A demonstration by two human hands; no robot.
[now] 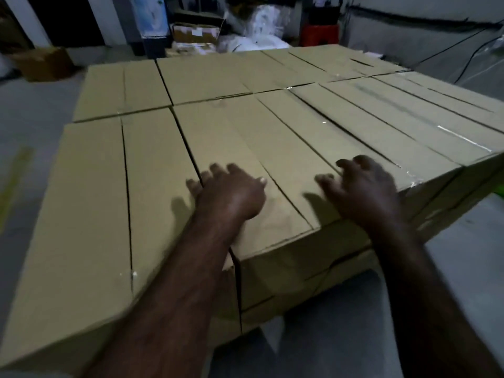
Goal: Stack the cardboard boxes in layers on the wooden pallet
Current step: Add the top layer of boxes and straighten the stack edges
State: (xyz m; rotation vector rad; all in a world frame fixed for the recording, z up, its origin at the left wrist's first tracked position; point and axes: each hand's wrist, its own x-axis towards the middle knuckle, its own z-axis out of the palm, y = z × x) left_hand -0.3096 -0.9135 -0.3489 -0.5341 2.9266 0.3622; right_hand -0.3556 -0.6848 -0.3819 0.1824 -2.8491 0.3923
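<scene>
No brand, label or print can be read on any of the cardboard boxes (245, 137); their tops are plain tan, each with a dark seam down the middle where the flaps meet, and clear tape glints along the seams of the boxes at the right. They lie packed edge to edge in a flat top layer that fills most of the view, two rows deep from near to far. Below the near edge the sides of lower boxes show, so there is at least one more layer beneath. The wooden pallet cannot be seen under the stack.

The left hand (229, 192) rests palm down on the near middle box (253, 170), its fingers (215, 170) spread and reaching across the dark gap toward the near left box (90, 214). It grips nothing. The right hand (362, 186) lies on the near edge of the next box to the right (362, 126), its fingers (346, 165) loosely curled and blurred, holding nothing. Both bare forearms come in from the near edge.

Far beyond the stack stand a red stool (319, 34), white plastic bags (259, 25) and a loose brown carton (45, 64) on the grey floor (32, 105) at the far left.
</scene>
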